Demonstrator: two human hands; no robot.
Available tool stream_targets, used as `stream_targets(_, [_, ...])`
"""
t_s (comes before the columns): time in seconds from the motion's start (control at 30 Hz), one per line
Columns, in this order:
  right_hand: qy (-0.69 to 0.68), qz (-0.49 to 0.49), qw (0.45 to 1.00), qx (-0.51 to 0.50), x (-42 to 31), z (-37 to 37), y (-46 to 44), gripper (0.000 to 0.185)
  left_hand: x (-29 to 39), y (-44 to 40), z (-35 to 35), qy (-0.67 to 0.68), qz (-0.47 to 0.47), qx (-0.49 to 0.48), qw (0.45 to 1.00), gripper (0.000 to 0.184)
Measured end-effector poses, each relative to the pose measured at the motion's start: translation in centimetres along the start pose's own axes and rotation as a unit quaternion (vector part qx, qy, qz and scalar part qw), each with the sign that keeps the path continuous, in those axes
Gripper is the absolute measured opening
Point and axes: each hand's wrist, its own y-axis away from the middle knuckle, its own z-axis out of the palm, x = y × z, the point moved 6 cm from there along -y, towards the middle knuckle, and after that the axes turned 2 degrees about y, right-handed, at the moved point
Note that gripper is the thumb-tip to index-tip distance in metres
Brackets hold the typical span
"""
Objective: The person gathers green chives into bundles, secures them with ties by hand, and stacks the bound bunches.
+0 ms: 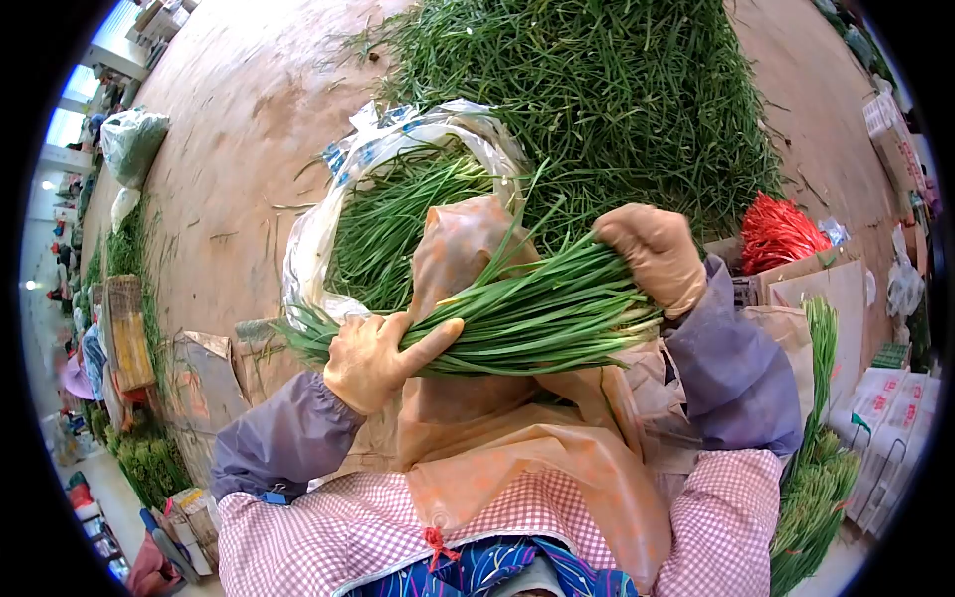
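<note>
A bunch of garlic chives [527,308] lies across my lap, its leafy tips to the left and its pale cut ends to the right. My left hand [378,358], in a pale rubber glove, grips the leafy side, thumb stretched along the stalks. At the upper right edge of the bunch, my gloved right hand [657,259] is closed with fingers curled against the stalks. An orange-patterned plastic apron [468,244] covers my knees beneath the bunch. Beyond it, more chives [383,244] fill an open white plastic bag [308,259].
A large heap of loose chives [597,109] spreads over the floor ahead. Red ties [778,237] sit in a cardboard box [806,274] at right. Bundled greens [818,497] stand beside my right side, near white cartons [885,428]. Cardboard [209,398] lies at left.
</note>
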Motion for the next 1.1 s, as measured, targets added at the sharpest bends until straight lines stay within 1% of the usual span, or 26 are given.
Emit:
stream_targets(0.03, [-0.068,0.055,0.995,0.055,0.8,-0.4,0.3,0.021,0.0,-0.1,-0.2,0.015,0.020,0.027,0.999,0.064])
stream_targets(0.07, [-0.142,0.116,0.974,0.133,1.4,-1.6,0.7,0.019,-0.2,0.1,0.0,0.013,0.021,0.025,0.999,0.063])
stream_targets(0.1, [-0.217,0.153,0.941,0.211,3.5,-2.9,1.0,0.018,-0.3,0.3,0.4,0.011,0.024,0.023,0.999,0.063])
stream_targets(0.13, [-0.262,0.170,0.912,0.267,6.0,-4.9,1.3,0.018,-0.4,0.3,0.6,0.009,0.028,0.022,0.999,0.063])
stream_targets(0.17, [-0.268,0.231,0.879,0.320,9.0,-7.2,1.8,0.013,-0.5,0.3,0.6,0.014,0.026,0.026,0.999,0.063])
stream_targets(0.2, [-0.135,0.292,0.912,0.256,12.5,-9.4,1.8,0.016,-0.5,0.3,0.5,0.019,0.024,0.030,0.999,0.062])
stream_targets(0.23, [0.002,0.344,0.920,0.185,14.8,-10.5,1.8,0.027,-0.5,0.2,0.4,0.023,0.022,0.034,0.999,0.062])
stream_targets(0.27, [0.100,0.220,0.959,0.149,11.8,-9.5,0.5,0.042,-0.6,0.1,0.5,0.015,0.021,0.025,0.999,0.063])
stream_targets(0.3, [0.192,0.091,0.971,0.107,7.3,-7.3,-0.7,0.058,-0.6,0.1,0.6,0.010,0.020,0.013,1.000,0.064])
stream_targets(0.33, [0.188,0.034,0.981,0.016,2.8,-5.0,-2.4,0.079,-0.5,0.2,0.7,0.005,0.018,-0.002,1.000,0.065])
stream_targets(0.37, [0.118,0.005,0.991,-0.069,0.0,-2.6,-3.2,0.087,-0.3,0.1,0.7,-0.021,0.014,-0.007,1.000,0.066])
stream_targets(0.4, [0.034,0.044,0.986,-0.160,-1.8,-0.2,-3.6,0.091,0.0,-0.1,0.5,-0.048,0.010,-0.012,0.999,0.068])
stream_targets(0.43, [0.021,0.033,0.973,-0.228,-2.6,2.0,-4.0,0.090,0.2,-0.2,0.2,-0.075,0.007,-0.016,0.997,0.069])
stream_targets(0.47, [0.097,0.037,0.955,-0.279,-1.9,4.0,-4.0,0.084,0.2,-0.2,0.2,-0.101,0.016,-0.047,0.994,0.071])
stream_targets(0.5, [0.180,0.013,0.937,-0.299,-2.0,5.3,-4.1,0.068,0.3,-0.3,-0.1,-0.108,0.022,-0.043,0.993,0.071])
stream_targets(0.57, [0.214,0.047,0.889,-0.403,0.1,7.6,-3.0,0.055,0.5,-0.3,-0.4,-0.123,0.031,-0.036,0.991,0.071])
stream_targets(0.63, [0.115,0.085,0.920,-0.365,-1.1,7.6,-1.7,0.048,0.5,-0.1,-0.3,-0.123,0.036,-0.022,0.992,0.071])
stream_targets(0.67, [0.079,0.072,0.928,-0.356,-2.2,7.9,-1.4,0.039,0.6,0.0,-0.3,-0.122,0.040,-0.015,0.992,0.071])
stream_targets(0.77, [0.072,-0.081,0.971,-0.214,-3.7,7.7,-0.5,0.028,0.7,-0.4,0.1,-0.096,0.054,-0.012,0.994,0.072])
stream_targets(0.8, [0.055,-0.088,0.972,-0.210,-3.9,7.9,-0.1,0.019,0.6,-0.4,0.0,-0.079,0.054,-0.025,0.995,0.072])
stream_targets(0.9, [-0.065,0.049,0.985,-0.152,-3.2,7.5,0.8,0.015,0.5,-0.4,-0.2,-0.064,0.019,-0.033,0.997,0.072])
stream_targets(0.93, [-0.084,0.066,0.988,-0.108,-2.8,7.1,1.0,0.014,0.5,-0.3,-0.5,-0.065,0.021,-0.020,0.997,0.071])
stream_targets(0.97, [-0.210,0.127,0.967,-0.074,-1.6,7.2,1.6,0.016,0.5,-0.2,-0.6,-0.063,0.010,-0.007,0.998,0.070])
stream_targets(1.03, [-0.317,0.164,0.934,-0.016,-1.6,6.2,1.8,0.017,0.4,0.1,-0.4,-0.058,-0.010,0.021,0.998,0.069])
stream_targets(1.07, [-0.321,0.181,0.929,0.010,-1.8,5.3,1.7,0.016,0.4,0.2,-0.3,-0.065,-0.019,0.013,0.998,0.071])
stream_targets(1.1, [-0.366,0.190,0.908,0.073,-0.8,4.9,1.7,0.018,0.2,0.4,0.1,-0.048,-0.032,0.007,0.998,0.072])
